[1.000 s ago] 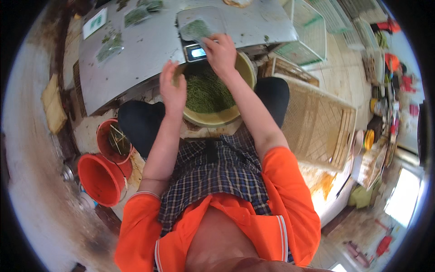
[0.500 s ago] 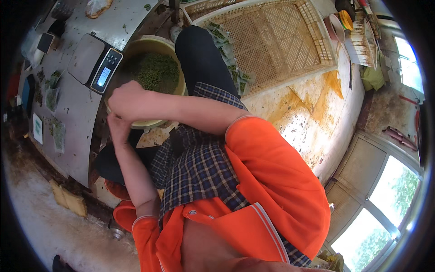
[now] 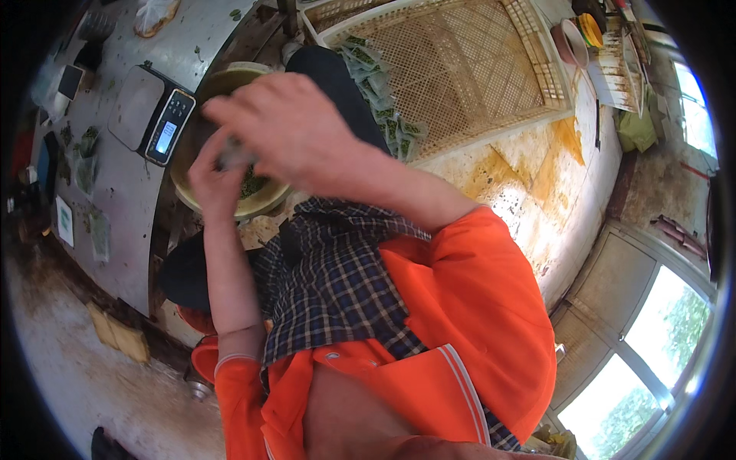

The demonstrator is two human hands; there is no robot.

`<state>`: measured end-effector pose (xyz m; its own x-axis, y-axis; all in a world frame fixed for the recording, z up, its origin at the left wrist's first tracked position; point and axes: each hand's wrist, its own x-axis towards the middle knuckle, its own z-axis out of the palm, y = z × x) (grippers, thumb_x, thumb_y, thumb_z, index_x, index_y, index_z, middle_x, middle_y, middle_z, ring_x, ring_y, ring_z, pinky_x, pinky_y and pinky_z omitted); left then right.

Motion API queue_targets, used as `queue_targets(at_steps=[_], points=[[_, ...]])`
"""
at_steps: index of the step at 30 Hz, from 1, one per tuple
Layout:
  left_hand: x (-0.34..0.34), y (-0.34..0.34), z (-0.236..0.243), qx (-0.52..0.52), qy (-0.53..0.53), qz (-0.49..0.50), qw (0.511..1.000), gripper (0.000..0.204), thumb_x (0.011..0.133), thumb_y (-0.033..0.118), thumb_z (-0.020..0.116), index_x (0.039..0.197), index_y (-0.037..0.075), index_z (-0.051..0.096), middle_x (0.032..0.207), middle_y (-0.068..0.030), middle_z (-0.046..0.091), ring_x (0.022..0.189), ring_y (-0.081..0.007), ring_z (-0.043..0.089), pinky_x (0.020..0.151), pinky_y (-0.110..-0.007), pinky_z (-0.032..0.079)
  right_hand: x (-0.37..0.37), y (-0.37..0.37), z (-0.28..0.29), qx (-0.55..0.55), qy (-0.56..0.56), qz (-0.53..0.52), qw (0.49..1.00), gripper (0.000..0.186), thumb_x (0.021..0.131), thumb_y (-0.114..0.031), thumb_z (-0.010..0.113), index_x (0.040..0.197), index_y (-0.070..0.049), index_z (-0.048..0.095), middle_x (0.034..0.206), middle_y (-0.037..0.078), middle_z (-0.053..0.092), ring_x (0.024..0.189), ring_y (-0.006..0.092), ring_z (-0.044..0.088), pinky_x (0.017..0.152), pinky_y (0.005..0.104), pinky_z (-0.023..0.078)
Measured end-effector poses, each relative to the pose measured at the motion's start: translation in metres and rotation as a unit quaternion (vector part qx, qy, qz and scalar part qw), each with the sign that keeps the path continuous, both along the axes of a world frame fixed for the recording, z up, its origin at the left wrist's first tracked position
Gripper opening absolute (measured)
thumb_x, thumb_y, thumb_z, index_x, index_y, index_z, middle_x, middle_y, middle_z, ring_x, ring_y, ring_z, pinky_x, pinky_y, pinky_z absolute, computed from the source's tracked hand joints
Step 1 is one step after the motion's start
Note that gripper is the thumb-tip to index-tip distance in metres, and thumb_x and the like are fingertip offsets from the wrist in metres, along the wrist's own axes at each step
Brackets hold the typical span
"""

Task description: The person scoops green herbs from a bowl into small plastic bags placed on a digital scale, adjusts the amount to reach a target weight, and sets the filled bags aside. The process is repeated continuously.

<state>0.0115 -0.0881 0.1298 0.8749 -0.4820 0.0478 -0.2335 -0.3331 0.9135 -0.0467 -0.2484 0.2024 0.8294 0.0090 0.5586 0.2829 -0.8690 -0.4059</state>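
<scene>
Above a pale yellow tub (image 3: 270,201), my left hand (image 3: 215,175) is closed, fingers and thumb pressed together around a small greyish, shiny thing (image 3: 234,156) too blurred to name. My right hand (image 3: 287,123) hovers just right of and above it, its fingers stretched leftward but smeared by motion; whether they hold anything is unclear. Beneath the hands, small green bits (image 3: 253,184) show in the tub, mostly hidden. Left of the tub, a digital scale (image 3: 138,109) with a lit display rests on the metal table (image 3: 126,253).
Filled clear bags of green bits (image 3: 372,80) lie along the left side of a large plastic crate (image 3: 468,61). More such bags (image 3: 86,170) are on the table, near a small white card (image 3: 64,221). A pink bucket (image 3: 569,46) stands beyond the crate.
My hands, together at the tub's left rim before, have come apart slightly. The right has risen and moved rightward; the left has shifted a little right and up.
</scene>
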Motion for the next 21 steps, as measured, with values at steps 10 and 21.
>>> queue_targets(at_steps=[10,21], points=[[0.012,0.005,-0.014,-0.053,0.026,-0.014,0.998,0.037,0.087,0.002,0.061,0.123,0.007,0.06,0.127,-0.0063,0.058,0.115,-0.0159,0.055,0.093,-0.031,0.047,-0.068,-0.182,-0.097,-0.027,0.25,-0.302,0.92,0.021,0.08,-0.007,0.063,0.101,-0.005,0.064,0.095,0.015,0.065,0.089,0.0348,0.063,0.076,0.0438,0.051],[0.037,0.148,-0.067,-0.128,0.09,0.318,0.935,0.022,0.09,0.008,0.059,0.112,0.004,0.065,0.1,-0.003,0.067,0.084,-0.0094,0.061,0.077,-0.024,0.049,-0.161,-0.159,-0.274,-0.06,0.562,-0.335,0.754,0.029,0.088,-0.025,0.048,0.107,-0.005,0.054,0.095,0.025,0.065,0.094,0.0428,0.062,0.08,0.0528,0.048]])
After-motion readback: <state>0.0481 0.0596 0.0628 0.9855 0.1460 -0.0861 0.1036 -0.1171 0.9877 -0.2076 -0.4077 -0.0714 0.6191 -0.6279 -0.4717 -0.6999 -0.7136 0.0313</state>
